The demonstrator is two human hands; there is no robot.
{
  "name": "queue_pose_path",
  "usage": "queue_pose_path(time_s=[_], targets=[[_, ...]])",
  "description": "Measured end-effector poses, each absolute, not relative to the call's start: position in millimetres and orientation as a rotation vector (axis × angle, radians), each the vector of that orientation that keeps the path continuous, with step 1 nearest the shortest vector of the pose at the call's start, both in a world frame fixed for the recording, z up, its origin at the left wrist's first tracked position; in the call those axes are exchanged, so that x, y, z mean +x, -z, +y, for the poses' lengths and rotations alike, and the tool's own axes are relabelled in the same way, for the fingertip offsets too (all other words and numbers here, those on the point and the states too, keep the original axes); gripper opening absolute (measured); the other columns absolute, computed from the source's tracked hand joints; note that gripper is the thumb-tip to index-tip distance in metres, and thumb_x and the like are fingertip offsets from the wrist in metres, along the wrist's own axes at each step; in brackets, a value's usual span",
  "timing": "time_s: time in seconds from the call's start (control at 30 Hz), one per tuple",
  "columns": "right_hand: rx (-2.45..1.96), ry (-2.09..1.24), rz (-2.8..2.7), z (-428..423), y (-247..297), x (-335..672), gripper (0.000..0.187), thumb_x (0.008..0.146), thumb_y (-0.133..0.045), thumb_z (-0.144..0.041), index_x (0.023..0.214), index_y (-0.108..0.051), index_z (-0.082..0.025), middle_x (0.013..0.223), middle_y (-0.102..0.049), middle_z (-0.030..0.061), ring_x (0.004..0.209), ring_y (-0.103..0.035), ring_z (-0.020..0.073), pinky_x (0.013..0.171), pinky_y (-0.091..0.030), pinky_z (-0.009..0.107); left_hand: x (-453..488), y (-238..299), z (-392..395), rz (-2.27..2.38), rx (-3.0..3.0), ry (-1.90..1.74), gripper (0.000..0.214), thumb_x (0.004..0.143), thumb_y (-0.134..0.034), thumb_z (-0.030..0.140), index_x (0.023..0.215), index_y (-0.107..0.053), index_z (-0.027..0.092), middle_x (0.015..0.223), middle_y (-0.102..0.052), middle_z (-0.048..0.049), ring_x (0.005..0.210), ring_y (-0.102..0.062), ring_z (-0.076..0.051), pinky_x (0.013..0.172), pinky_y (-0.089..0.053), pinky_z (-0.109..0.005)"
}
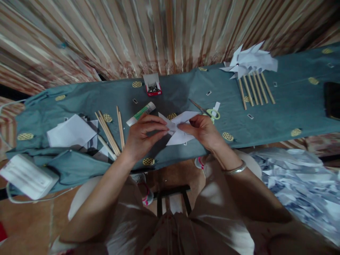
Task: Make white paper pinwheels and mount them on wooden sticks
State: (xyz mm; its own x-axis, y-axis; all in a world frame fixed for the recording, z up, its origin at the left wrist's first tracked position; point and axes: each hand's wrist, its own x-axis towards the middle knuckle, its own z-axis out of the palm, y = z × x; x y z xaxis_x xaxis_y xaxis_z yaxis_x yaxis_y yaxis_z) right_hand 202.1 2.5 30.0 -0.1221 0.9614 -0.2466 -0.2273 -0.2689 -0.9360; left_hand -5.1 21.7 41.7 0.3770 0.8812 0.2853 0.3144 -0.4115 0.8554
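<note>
Between my two hands is a white paper pinwheel (180,137), its pointed blades folded toward the centre. My left hand (143,132) pinches its left side with thumb and fingertips. On the right side, my right hand (203,129) grips the paper, the thumb pressed near the middle and the fingers curled behind. A glue stick (141,113) with a green label lies just beyond my left hand. Scissors (212,113) with light green handles lie beside my right hand, close to a small white strip (216,108). Farther back stands an open red-and-white box (153,90) of small metal pins.
Finished paper pinwheels (252,63) on wooden sticks lie at the back right. Loose wooden sticks (107,132) and white paper sheets (71,131) are on the left, near a white power strip (30,176). A heap of paper scraps (300,184) sits below the table's right side.
</note>
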Motion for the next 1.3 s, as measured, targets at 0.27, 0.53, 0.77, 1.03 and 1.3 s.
queue_pose_path(time_s=[0.27, 0.53, 0.77, 1.03, 1.3], targets=[[-1.222, -1.5, -1.069, 3.0, -24.8, 206.9, 0.021, 0.06, -0.087, -0.029, 0.077, -0.076, -0.021, 0.076, -0.075, -0.0012, 0.066, -0.065, 0.0141, 0.058, -0.051, 0.026, -6.0, -48.4, 13.2, 1.004, 1.718, -0.837, 0.006, 0.08, -0.076, 0.032, 0.084, -0.08, 0.029, 0.09, -0.078, -0.0028, 0.063, -0.068, -0.015, 0.066, -0.055, -0.028], [-1.263, -1.383, -1.271, 2.8, -13.3, 206.1, 0.017, 0.069, -0.08, -0.027, 0.082, -0.076, -0.018, 0.079, -0.074, 0.0004, 0.072, -0.063, 0.014, 0.065, -0.049, 0.027, -1.3, -41.9, 7.1, 1.0, 1.697, -0.785, 0.012, 0.084, -0.071, 0.033, 0.087, -0.079, 0.025, 0.085, -0.078, -0.0031, 0.073, -0.072, -0.018, 0.071, -0.055, -0.026], [-1.212, -1.442, -1.209, 4.1, -16.5, 204.8, 0.021, 0.066, -0.085, -0.032, 0.08, -0.077, -0.019, 0.077, -0.073, -0.0011, 0.07, -0.063, 0.0133, 0.063, -0.05, 0.026, -2.5, -42.1, 11.9, 0.981, 1.982, -0.803, 0.013, 0.089, -0.064, 0.029, 0.09, -0.076, 0.024, 0.088, -0.076, -0.0036, 0.081, -0.07, -0.018, 0.078, -0.052, -0.027], [-1.165, -1.577, -1.065, 2.2, -20.7, 202.3, 0.026, 0.059, -0.09, -0.038, 0.076, -0.078, -0.023, 0.071, -0.073, -0.0027, 0.069, -0.065, 0.0138, 0.064, -0.053, 0.027, -3.5, -38.9, 14.0, 1.022, 2.029, -0.841, 0.011, 0.089, -0.065, 0.028, 0.088, -0.076, 0.025, 0.09, -0.074, -0.0034, 0.084, -0.068, -0.019, 0.08, -0.051, -0.029], [-1.164, -1.595, -1.04, 3.3, -20.2, 201.8, 0.028, 0.057, -0.092, -0.038, 0.073, -0.076, -0.022, 0.073, -0.073, -0.0027, 0.065, -0.063, 0.0127, 0.06, -0.051, 0.025, -0.7, -36.8, 11.2, 1.09, 2.054, -0.888, 0.012, 0.09, -0.064, 0.027, 0.087, -0.074, 0.021, 0.087, -0.073, -0.0031, 0.077, -0.066, -0.016, 0.072, -0.049, -0.026]])
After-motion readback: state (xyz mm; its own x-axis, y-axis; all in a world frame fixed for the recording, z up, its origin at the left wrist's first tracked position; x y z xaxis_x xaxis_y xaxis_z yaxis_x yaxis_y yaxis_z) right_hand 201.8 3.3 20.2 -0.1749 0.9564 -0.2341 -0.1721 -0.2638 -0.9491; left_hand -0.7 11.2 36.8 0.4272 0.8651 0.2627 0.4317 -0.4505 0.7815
